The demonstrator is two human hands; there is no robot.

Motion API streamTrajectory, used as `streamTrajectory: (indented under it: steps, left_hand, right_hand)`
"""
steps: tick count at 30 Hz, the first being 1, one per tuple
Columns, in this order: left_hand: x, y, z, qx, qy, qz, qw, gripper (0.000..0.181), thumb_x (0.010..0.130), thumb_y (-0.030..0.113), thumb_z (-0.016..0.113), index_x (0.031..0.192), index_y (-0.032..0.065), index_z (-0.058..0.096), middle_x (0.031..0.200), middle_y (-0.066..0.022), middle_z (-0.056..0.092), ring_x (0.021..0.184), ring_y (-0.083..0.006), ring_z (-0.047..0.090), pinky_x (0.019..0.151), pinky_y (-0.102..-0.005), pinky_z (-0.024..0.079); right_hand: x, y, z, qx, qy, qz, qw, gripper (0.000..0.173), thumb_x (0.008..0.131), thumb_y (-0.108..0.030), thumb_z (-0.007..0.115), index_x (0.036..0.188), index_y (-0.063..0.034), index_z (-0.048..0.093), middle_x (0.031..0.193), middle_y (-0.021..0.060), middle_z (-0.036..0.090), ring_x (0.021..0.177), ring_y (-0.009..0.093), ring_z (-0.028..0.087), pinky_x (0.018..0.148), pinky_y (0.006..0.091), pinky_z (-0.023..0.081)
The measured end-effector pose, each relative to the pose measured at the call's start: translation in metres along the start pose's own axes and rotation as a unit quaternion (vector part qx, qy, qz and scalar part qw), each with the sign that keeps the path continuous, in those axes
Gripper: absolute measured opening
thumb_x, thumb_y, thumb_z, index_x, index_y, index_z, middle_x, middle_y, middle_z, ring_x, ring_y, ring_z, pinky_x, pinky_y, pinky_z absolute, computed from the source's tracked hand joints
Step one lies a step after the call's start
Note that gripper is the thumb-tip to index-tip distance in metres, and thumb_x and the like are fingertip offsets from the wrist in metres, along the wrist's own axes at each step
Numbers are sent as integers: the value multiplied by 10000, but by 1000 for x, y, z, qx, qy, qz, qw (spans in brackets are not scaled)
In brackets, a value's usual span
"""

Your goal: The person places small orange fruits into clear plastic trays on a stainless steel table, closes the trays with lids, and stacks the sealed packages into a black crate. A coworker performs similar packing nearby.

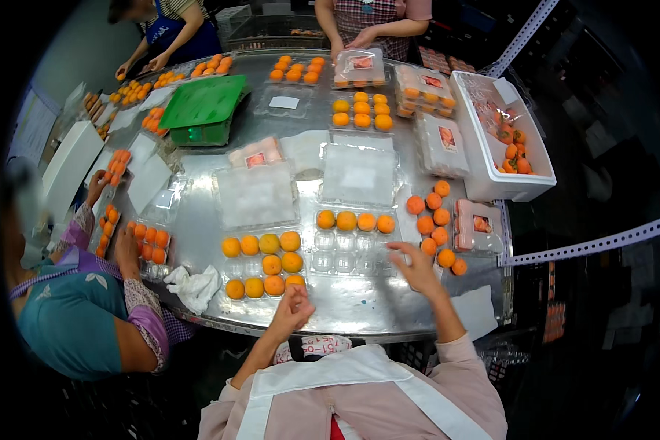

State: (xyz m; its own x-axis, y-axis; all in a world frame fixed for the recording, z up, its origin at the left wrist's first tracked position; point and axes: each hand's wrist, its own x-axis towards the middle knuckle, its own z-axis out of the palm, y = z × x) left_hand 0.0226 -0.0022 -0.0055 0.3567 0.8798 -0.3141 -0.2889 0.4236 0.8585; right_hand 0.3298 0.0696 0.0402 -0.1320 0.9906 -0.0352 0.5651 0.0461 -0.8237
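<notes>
My right hand (415,267), empty with fingers apart, hovers at the right edge of a clear plastic fruit tray (355,261). Only that tray's far row holds orange persimmons (346,221); the nearer two rows of cups are bare. Loosely curled, my left hand (294,308) is at the near right corner of a second clear tray (234,268), close to a persimmon (295,280) there; whether it touches the fruit is unclear. This second tray has persimmons in its far and near rows, and in the right half of its middle row. Both lids lie folded back, with white padding (257,195) inside the left one.
Loose persimmons (425,224) lie right of the trays, beside a closed pack (478,226). A white foam box (500,190) of persimmons stands at the back right. A green-covered machine (203,110) sits back left, and a white cloth (193,289) lies left. Co-workers handle fruit around the table.
</notes>
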Motion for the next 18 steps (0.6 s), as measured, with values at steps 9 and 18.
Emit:
streamTrajectory:
  steps: [9, 18]
  left_hand:
    - [-28, 28, -5, -230, -126, -103, 959, 709, 788, 76, 630, 1355, 143, 211, 767, 0, 471, 429, -45, 341, 373, -164, 249]
    - [-32, 38, -17, -97, -166, -106, 976, 615, 726, -42, 607, 1262, 82, 332, 710, 14, 453, 405, -40, 352, 366, -175, 272]
  right_hand:
    - [-11, -112, 173, 241, 11, -178, 954, 180, 854, -193, 540, 969, -73, 610, 968, 100, 604, 883, 269, 575, 743, 348, 445]
    - [-33, -126, 159, 231, 51, -280, 930, 168, 817, -197, 564, 828, -47, 637, 773, 87, 637, 732, 266, 582, 657, 361, 447]
